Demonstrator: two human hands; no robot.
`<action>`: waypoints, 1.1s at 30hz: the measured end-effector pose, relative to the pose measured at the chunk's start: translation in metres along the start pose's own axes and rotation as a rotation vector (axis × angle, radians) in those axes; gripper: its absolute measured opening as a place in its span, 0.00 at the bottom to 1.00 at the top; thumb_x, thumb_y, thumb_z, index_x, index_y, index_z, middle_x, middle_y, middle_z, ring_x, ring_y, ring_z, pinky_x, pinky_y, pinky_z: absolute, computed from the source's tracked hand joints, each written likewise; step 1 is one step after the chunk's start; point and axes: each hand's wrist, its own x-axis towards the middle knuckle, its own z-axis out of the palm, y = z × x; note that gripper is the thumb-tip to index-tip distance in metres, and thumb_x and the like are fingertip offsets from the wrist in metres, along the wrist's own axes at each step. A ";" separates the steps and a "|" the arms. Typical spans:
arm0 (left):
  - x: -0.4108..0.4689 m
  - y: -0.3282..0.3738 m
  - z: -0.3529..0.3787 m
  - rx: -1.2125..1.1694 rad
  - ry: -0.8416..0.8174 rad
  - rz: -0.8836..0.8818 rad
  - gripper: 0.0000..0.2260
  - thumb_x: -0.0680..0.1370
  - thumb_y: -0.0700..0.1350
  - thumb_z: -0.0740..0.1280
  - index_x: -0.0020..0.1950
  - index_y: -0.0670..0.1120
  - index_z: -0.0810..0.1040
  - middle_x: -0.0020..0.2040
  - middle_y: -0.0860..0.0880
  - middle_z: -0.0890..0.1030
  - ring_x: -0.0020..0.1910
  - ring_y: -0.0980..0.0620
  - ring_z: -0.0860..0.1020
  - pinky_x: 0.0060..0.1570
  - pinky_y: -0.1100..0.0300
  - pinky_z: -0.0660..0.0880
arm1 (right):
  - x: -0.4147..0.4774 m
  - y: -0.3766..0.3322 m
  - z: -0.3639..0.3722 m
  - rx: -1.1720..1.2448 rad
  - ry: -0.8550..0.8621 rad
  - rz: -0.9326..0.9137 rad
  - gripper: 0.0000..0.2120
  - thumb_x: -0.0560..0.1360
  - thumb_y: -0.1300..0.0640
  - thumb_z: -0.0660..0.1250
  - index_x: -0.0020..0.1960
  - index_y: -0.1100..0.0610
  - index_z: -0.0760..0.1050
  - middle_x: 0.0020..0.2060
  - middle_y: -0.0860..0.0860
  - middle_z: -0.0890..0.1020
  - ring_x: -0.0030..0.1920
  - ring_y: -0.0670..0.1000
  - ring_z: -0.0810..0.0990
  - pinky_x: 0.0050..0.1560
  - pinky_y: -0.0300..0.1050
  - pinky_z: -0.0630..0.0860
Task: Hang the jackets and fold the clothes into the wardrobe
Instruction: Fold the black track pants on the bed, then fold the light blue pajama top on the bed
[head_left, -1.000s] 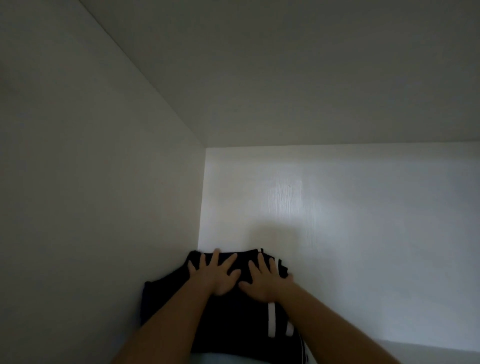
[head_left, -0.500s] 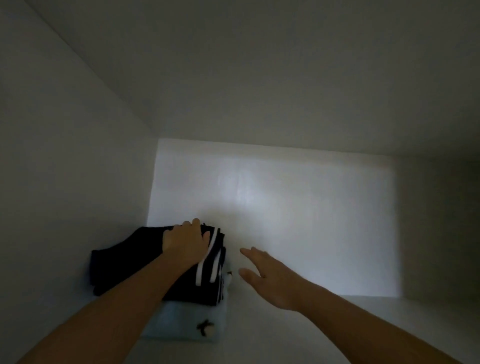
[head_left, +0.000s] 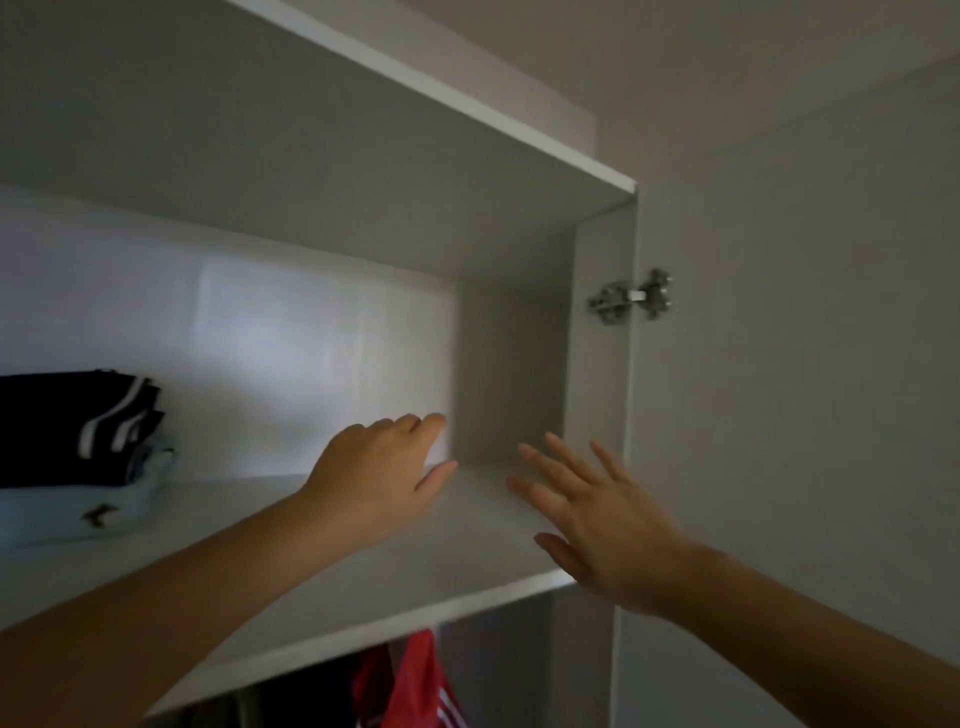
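A folded black garment with white stripes (head_left: 67, 426) lies on top of a folded pale blue garment (head_left: 67, 512) at the far left of the upper wardrobe shelf (head_left: 415, 566). My left hand (head_left: 379, 473) hovers over the middle of the shelf with relaxed fingers and holds nothing. To its right, my right hand (head_left: 597, 519) is spread open near the shelf's front right corner, also holding nothing. Both hands are well away from the stack.
The open wardrobe door (head_left: 779, 415) stands at the right, with a metal hinge (head_left: 631, 302) on it. Below the shelf hang a red garment with white stripes (head_left: 421, 686) and darker clothes (head_left: 291, 696). The shelf's right half is bare.
Both hands have left the black garment and drawn back to the right and outward. The view has pulled out of the shelf, showing the door and the hanging clothes.
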 end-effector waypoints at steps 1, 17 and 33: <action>-0.003 0.032 -0.010 -0.096 0.042 0.004 0.22 0.79 0.59 0.52 0.70 0.51 0.65 0.59 0.51 0.78 0.51 0.48 0.78 0.44 0.56 0.72 | -0.033 0.007 -0.009 -0.020 -0.015 0.028 0.27 0.81 0.45 0.50 0.78 0.47 0.48 0.78 0.52 0.44 0.77 0.58 0.40 0.73 0.61 0.39; -0.132 0.551 -0.119 -1.529 -0.065 0.349 0.19 0.77 0.58 0.57 0.65 0.52 0.70 0.57 0.59 0.78 0.53 0.61 0.77 0.51 0.58 0.77 | -0.569 -0.016 -0.129 -0.013 0.171 1.173 0.21 0.79 0.48 0.57 0.71 0.51 0.66 0.68 0.47 0.71 0.67 0.49 0.70 0.65 0.44 0.66; -0.274 1.039 -0.305 -2.016 -0.676 0.866 0.13 0.78 0.53 0.61 0.60 0.51 0.74 0.54 0.58 0.79 0.50 0.62 0.78 0.46 0.70 0.74 | -1.002 -0.006 -0.284 -0.378 -0.038 1.959 0.19 0.79 0.50 0.60 0.68 0.51 0.68 0.64 0.44 0.72 0.59 0.43 0.74 0.55 0.33 0.67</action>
